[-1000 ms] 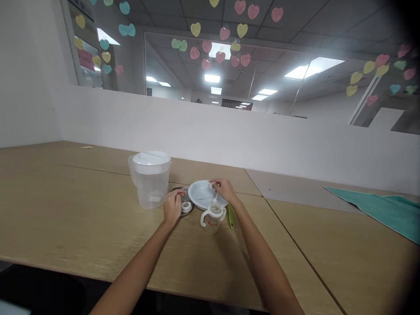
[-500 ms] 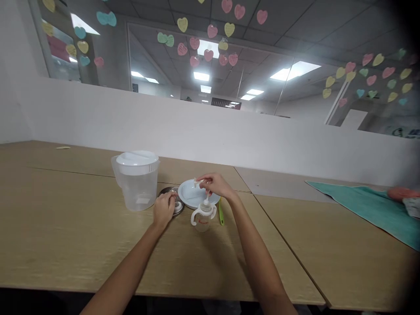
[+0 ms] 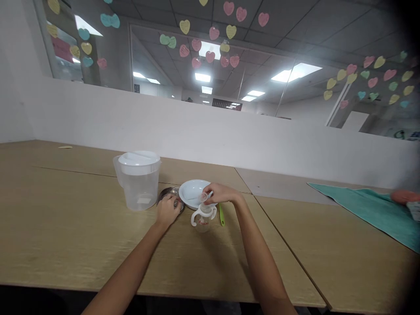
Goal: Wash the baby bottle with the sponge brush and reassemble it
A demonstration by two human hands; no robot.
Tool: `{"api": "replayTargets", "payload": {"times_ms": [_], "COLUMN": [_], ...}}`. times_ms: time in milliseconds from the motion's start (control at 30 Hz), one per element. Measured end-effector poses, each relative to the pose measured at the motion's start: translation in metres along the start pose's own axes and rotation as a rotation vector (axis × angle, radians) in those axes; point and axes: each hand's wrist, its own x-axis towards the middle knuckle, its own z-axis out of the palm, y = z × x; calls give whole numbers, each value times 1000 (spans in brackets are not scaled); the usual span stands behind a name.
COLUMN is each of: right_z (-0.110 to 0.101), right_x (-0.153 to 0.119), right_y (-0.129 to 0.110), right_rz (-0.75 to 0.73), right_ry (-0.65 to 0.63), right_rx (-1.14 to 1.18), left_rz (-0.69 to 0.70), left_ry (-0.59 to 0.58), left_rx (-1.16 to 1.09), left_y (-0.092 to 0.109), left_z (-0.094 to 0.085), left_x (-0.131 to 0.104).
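Observation:
A clear baby bottle (image 3: 203,224) with a white two-handled collar stands upright, its top uncovered. Just above its mouth, my right hand (image 3: 219,192) pinches a small clear round piece (image 3: 204,197), tilted so its round end faces me. My left hand (image 3: 168,211) reaches over a round metal dish (image 3: 161,195), fingers curled down into it. Small parts lie in that dish, mostly covered by the fingers, so what they grip cannot be made out. Behind the bottle is a pale blue-white bowl (image 3: 187,188), partly hidden by my right hand.
Left of the dish stands a translucent lidded pitcher (image 3: 140,186). A green-handled utensil (image 3: 222,216) lies right of the bottle. On the far right a teal towel (image 3: 357,203) is spread, with a reddish item (image 3: 405,196) on it. A white wall rises behind the table.
My right hand has lowered and turned the clear piece towards the bottle mouth; the white stem below it no longer shows. My left hand has shifted right, further over the metal dish.

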Motion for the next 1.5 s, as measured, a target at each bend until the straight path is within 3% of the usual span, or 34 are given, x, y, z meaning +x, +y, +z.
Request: {"api": "replayTargets", "payload": {"times_ms": [200,333,533,633,700,900,1167,1267,1500], "right_z": [0,-3,-8,-3,4,31,51,50,54], "right_x": [-1,-7,-12,-7,-2,15,26,26,31], "right_y": [6,5,1,-6,-15,-38,-47,-49,-47], "right_rz": [119,117,81,47,2,-132,-62,-56,-26], "right_ry": [-62,-42,41,176,248,301,256,236,239], "right_rx": [-27,-14,13,-10,-15,-268,-585,-595,-656], "left_rz": [-23,-47,-193,-126,-25,210,270,223,-87], "left_ry": [-6,-15,329,476,512,449,438,441,407], "left_rx": [63,45,-196,-341,-378,-375,-409,-457,-618], "left_y": [1,2,0,6,13,32,38,40,51], "left_z": [3,-2,-10,-12,-12,-8,-7,-9,-15], "left_x": [-2,-1,3,2,-1,-12,-16,-16,-13]}}
